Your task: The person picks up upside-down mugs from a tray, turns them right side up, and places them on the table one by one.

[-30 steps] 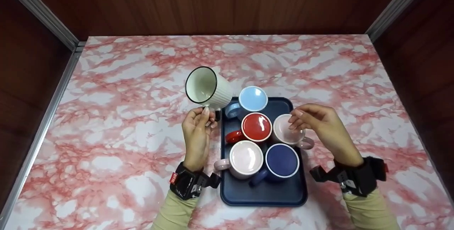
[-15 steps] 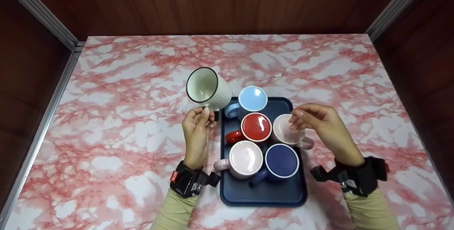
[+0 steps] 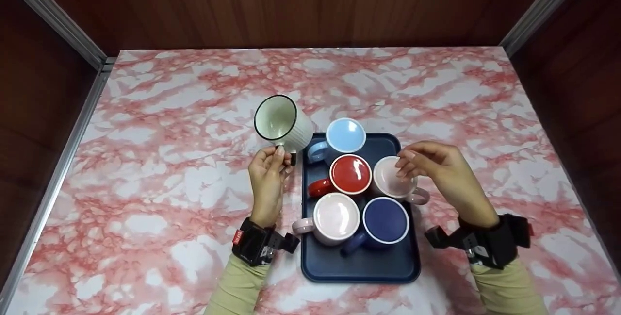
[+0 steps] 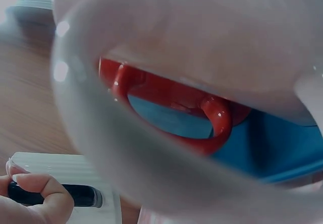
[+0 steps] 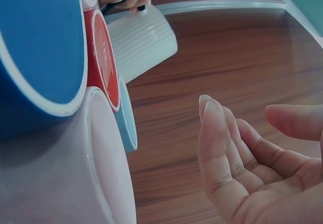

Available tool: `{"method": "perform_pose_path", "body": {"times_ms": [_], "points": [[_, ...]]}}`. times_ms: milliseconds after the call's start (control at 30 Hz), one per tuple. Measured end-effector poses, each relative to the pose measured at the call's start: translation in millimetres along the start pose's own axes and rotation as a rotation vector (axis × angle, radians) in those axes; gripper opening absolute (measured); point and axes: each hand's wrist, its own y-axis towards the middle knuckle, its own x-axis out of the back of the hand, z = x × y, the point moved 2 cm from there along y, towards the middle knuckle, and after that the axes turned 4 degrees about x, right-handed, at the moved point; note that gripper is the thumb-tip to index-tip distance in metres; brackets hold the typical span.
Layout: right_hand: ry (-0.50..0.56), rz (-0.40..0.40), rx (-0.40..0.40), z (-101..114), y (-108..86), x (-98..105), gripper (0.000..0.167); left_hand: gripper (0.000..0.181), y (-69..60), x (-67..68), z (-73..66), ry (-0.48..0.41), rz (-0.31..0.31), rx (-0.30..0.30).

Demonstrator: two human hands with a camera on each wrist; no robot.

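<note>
A white ribbed mug (image 3: 301,130) with a black rim is held tilted in the air, its mouth facing left and up toward the head camera. My left hand (image 3: 267,181) pinches its black handle (image 4: 81,196), thumb on top. Over the far-right pink mug (image 3: 384,176) hovers my right hand (image 3: 446,176). Its fingers are loosely bent, with a gap between thumb and fingers (image 5: 214,143) and nothing held. On the dark blue tray (image 3: 361,269) several mugs appear to stand upside down: light blue (image 3: 345,135), red (image 3: 350,174), pink (image 3: 337,218) and dark blue (image 3: 386,220).
The tray lies on a red-and-white marbled table (image 3: 194,87). Brown wood panels (image 3: 310,7) enclose the back and sides. The near pink mug's handle (image 3: 303,226) sticks out past the tray's left edge, and the other pink mug's handle (image 3: 420,196) past the right.
My left hand has lowered the white mug slightly toward me, and its tilt has shifted a little. My right hand and the mugs on the tray stay where they were.
</note>
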Motion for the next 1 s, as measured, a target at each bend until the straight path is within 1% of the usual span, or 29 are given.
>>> {"method": "perform_pose_path", "body": {"times_ms": [33,100,233,267,300,400,467,533,567,633,733,767,900,1000], "points": [[0.002,0.0,0.001,0.3,0.1,-0.1,0.027,0.015,0.9,0.8,1.1,0.004,-0.001,0.0],[0.008,0.004,0.002,0.5,0.2,-0.2,0.025,0.016,-4.4,-7.7,-8.3,0.024,-0.036,0.015],[0.014,0.008,0.001,0.1,0.2,-0.1,0.021,0.015,-9.1,-16.4,-18.6,0.045,-0.074,0.035],[0.015,0.008,0.0,-0.1,0.2,-0.1,0.02,0.014,-7.3,-13.2,-16.0,0.037,-0.066,0.034],[0.015,0.009,0.0,-0.2,0.3,-0.1,0.02,0.014,-6.8,-13.0,-16.1,0.041,-0.074,0.038],[0.012,0.012,0.0,-0.3,0.4,-0.2,0.02,0.013,-0.3,-3.8,-7.3,0.05,-0.077,0.041],[0.01,0.016,0.0,-0.2,0.4,-0.4,0.021,0.013,7.5,6.8,3.2,0.06,-0.068,0.039],[0.003,0.019,0.002,0.1,0.5,-0.6,0.021,0.014,10.7,10.1,6.0,0.071,-0.076,0.04],[0.002,0.02,0.004,0.2,0.6,-0.9,0.02,0.013,10.1,8.8,4.0,0.069,-0.079,0.036],[0.0,0.022,0.008,0.2,0.7,-1.4,0.02,0.012,9.2,7.0,0.4,0.094,-0.088,0.027],[0.002,0.019,0.01,-0.1,0.6,-1.6,0.02,0.009,0.4,-6.2,-16.4,0.099,-0.123,0.03],[0.004,0.017,0.009,-0.3,0.4,-1.5,0.02,0.008,-0.5,-8.1,-19.0,0.103,-0.132,0.035],[0.007,0.015,0.009,-0.6,-0.2,-1.0,0.021,0.008,-1.4,-11.4,-24.6,0.103,-0.172,0.077],[0.008,0.016,0.01,-0.6,-0.1,-0.9,0.02,0.007,0.7,-10.3,-24.2,0.132,-0.197,0.084]]}}
